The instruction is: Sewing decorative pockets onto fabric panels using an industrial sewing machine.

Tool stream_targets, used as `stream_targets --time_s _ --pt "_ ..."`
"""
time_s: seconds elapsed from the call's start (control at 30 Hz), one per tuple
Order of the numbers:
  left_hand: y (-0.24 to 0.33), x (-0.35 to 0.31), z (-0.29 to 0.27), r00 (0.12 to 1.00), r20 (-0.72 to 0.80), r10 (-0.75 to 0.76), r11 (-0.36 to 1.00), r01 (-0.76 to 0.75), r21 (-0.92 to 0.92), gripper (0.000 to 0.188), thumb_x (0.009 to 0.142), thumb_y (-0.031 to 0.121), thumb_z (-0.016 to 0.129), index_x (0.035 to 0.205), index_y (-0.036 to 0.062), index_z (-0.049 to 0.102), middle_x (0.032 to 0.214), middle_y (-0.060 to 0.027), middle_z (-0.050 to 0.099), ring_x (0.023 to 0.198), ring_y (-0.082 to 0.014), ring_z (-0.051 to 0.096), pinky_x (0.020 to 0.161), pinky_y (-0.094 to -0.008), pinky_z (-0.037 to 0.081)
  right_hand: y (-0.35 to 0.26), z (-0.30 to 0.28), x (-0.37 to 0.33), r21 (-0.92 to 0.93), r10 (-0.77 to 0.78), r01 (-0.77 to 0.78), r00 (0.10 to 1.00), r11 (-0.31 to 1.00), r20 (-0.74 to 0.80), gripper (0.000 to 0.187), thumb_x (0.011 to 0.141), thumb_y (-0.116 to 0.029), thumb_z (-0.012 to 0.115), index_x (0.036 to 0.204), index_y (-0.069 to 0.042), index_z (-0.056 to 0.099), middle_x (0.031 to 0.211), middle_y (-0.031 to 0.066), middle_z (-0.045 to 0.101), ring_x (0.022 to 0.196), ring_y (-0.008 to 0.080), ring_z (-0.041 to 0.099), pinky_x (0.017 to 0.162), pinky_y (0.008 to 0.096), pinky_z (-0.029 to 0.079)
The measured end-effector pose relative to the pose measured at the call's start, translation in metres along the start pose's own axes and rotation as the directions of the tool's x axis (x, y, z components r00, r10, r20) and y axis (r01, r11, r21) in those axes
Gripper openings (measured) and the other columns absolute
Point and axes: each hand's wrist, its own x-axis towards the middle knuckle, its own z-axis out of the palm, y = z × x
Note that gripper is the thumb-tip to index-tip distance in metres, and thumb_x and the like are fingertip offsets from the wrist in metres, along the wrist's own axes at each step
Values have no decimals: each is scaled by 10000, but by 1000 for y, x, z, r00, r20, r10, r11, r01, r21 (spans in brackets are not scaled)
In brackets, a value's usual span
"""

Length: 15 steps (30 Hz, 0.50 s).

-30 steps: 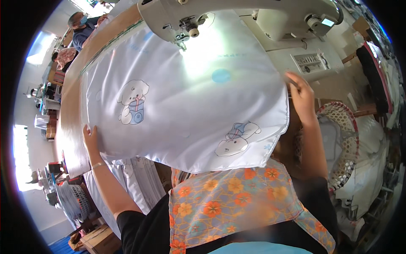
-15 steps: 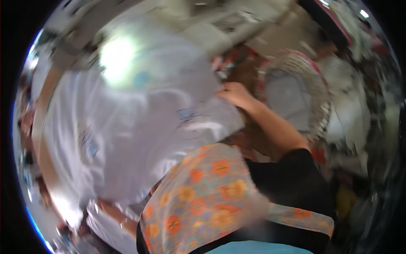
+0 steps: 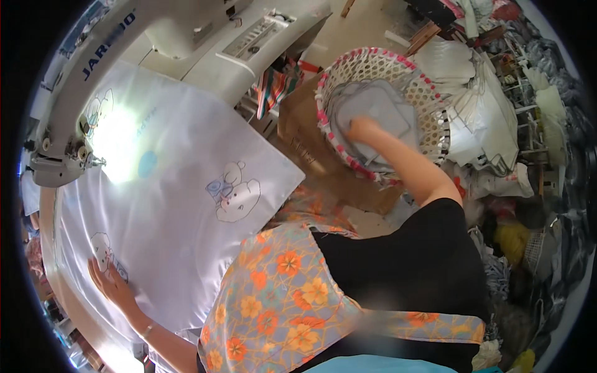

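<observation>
A large white satiny cloth [image 3: 174, 186] printed with teddy bears lies spread over the sewing table. My left hand [image 3: 112, 286] rests flat on it at the lower left, fingers stretched out over one printed bear. To the right stands a woven basket [image 3: 407, 71] with a pink-and-white rim. It holds a stack of thin, light-grey rounded pieces [image 3: 382, 109], apparently cloth. My right hand [image 3: 364, 130] reaches into the basket, its fingers curled against the edge of the top grey piece.
A sewing machine [image 3: 59, 149] with a bright lamp arches over the cloth's left side. Below the basket is a cardboard box [image 3: 305, 124]. White bundled material [image 3: 485, 118] lies beyond the basket, and grey heaps line the right edge. Striped cloth [image 3: 277, 87] hangs by the machine bed.
My right hand has left the white cloth's edge and moved right into the basket. The cloth now lies flatter, and my left hand has moved up onto it. The view has shifted.
</observation>
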Motion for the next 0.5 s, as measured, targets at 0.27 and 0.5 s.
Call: stream_targets --time_s 0.27,0.5 --pt "113 77 35 927 358 115 993 -93 -79 503 982 303 457 1447 119 401 1523 -136 320 1386 -331 331 1151 -440 264 16 -13 -2 84 -1 8 996 996 -87 310 769 -262 590 937 -32 710 946 227 687 869 347 684 778 457 531" --pt "178 32 -12 862 422 280 822 13 -570 670 739 91 707 1365 19 481 1462 -186 409 1354 -362 372 1130 -443 291 -103 -183 -81 846 -123 516 856 135 -502 101 877 -131 553 783 -122 515 646 -86 413 508 1 323 450 206 220"
